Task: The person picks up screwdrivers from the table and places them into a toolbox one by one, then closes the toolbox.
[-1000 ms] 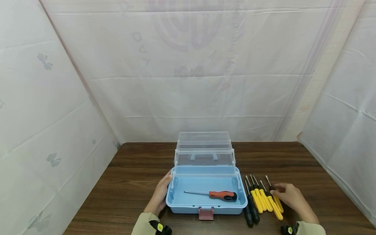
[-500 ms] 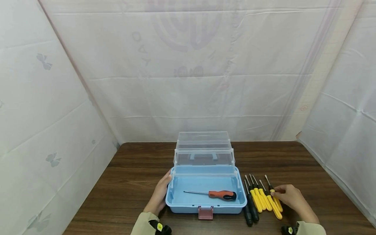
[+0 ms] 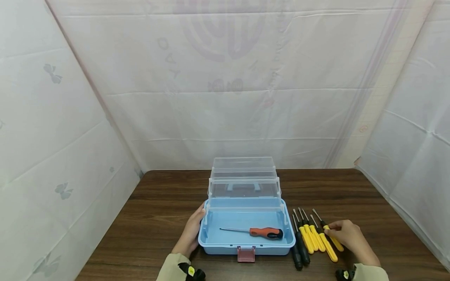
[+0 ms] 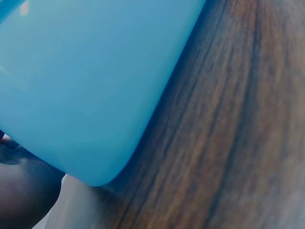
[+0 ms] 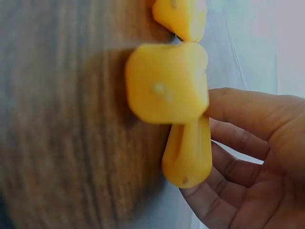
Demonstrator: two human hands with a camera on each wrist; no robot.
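Note:
A light blue toolbox (image 3: 218,251) stands on the table, its clear lid raised at the back. An orange-and-black screwdriver (image 3: 261,232) lies inside it. My left hand (image 3: 191,230) holds the box's left side, thumb at the rim; the left wrist view shows mostly the blue wall (image 4: 105,86). To the right of the box, my right hand (image 3: 346,236) pinches the rightmost yellow-handled screwdriver (image 3: 338,244) between thumb and fingers. In the right wrist view its yellow handle (image 5: 188,162) is against the fingers, partly behind a nearer yellow handle (image 5: 164,86).
Between the box and my right hand lie several yellow-handled screwdrivers (image 3: 311,239) and two black-handled screwdrivers (image 3: 303,249), side by side. The dark wooden table (image 3: 158,203) meets white cloth walls (image 3: 239,117) at the back and sides.
The rightmost yellow screwdriver has turned in my right hand: its tip has swung left and its handle end right. The left hand and toolbox hold nearly still.

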